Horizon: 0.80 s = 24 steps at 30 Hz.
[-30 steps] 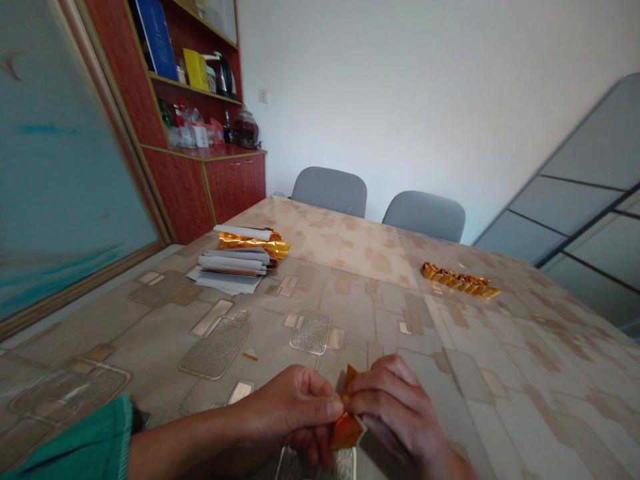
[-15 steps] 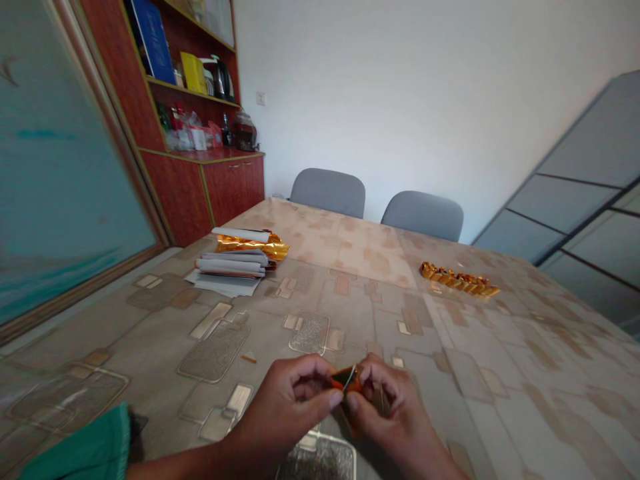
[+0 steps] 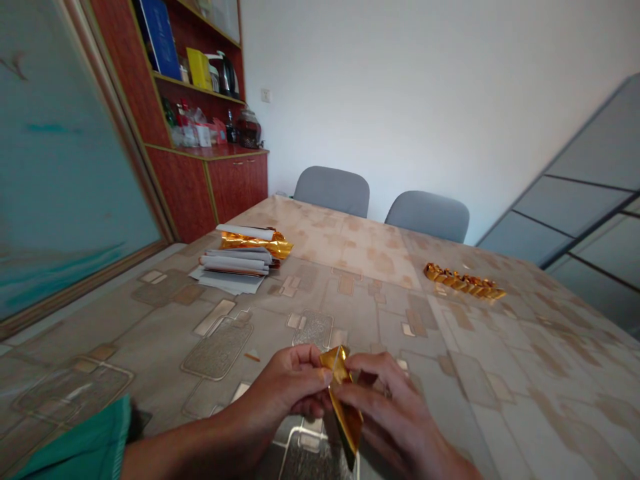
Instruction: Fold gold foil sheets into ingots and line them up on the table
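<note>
My left hand [image 3: 290,387] and my right hand [image 3: 390,413] meet just above the near edge of the table [image 3: 350,280]. Both pinch one small folded piece of gold foil paper [image 3: 345,400], which hangs down between them as a narrow strip. The fingers of each hand are closed on its upper end. A green sleeve [image 3: 70,447] covers my left forearm.
A stack of white and gold foil sheets [image 3: 240,257] lies at the left of the table. A row of folded gold pieces [image 3: 465,281] sits at the far right. Two grey chairs [image 3: 380,200] stand behind the table. A red wooden cabinet [image 3: 200,127] fills the left corner.
The foil piece was a small bunched fold between my fingertips; now it hangs longer and shows its gold side. Both hands have stayed at the table's near edge.
</note>
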Available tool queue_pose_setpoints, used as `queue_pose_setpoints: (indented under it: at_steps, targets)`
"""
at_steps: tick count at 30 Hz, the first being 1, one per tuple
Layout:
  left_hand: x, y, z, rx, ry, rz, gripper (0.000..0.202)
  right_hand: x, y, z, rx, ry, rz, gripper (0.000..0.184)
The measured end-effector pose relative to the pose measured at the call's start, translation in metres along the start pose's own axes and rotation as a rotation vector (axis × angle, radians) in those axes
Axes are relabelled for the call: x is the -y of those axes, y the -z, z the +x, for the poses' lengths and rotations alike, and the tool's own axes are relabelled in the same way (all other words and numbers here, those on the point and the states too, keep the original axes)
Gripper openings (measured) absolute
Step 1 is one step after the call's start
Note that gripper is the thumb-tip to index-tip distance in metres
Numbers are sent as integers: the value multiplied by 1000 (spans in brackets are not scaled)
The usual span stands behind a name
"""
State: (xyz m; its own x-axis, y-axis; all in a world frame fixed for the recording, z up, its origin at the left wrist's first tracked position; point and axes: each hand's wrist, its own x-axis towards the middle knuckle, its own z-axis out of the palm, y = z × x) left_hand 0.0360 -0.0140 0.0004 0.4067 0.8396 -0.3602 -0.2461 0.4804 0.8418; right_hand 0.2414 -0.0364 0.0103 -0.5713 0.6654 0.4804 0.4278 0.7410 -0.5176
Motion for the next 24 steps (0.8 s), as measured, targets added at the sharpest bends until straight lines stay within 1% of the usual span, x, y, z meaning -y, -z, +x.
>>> queue_pose_setpoints:
  at_steps: [2, 5, 7, 10, 13, 15, 16, 18, 20, 22, 24]
  targets:
    - [1, 1, 2, 6, -25, 47, 34, 1, 0, 1, 23, 42, -38, 45]
    - [3, 2, 5, -17, -70, 119, 39, -1, -1, 0, 39, 28, 8, 35]
    - [5, 1, 6, -30, -70, 133, 44, -3, -3, -1, 12, -8, 85, 25]
    - [9, 0, 7, -31, -55, 127, 48, -3, -8, 0, -73, -96, 193, 9]
    - [10, -2, 5, -37, -46, 115, 50, -3, -14, -1, -134, -188, 262, 13]
    - [9, -2, 4, -41, -27, 94, 51, -3, -15, -2, -113, -204, 252, 10]
    - [8, -2, 3, -48, -11, 75, 51, -3, -14, -2, -90, -186, 218, 8]
    - [5, -2, 1, -68, 20, 27, 50, -4, -11, -4, -32, -121, 100, 20]
    - [3, -1, 0, -83, 45, -6, 50, -4, -7, -4, -11, -48, -14, 29]
    - [2, -1, 0, -82, 46, 2, 50, -3, -5, -2, -10, -19, -44, 27]
    - [2, -1, 0, -75, 24, 38, 51, -3, -4, -1, -12, -43, 17, 19]
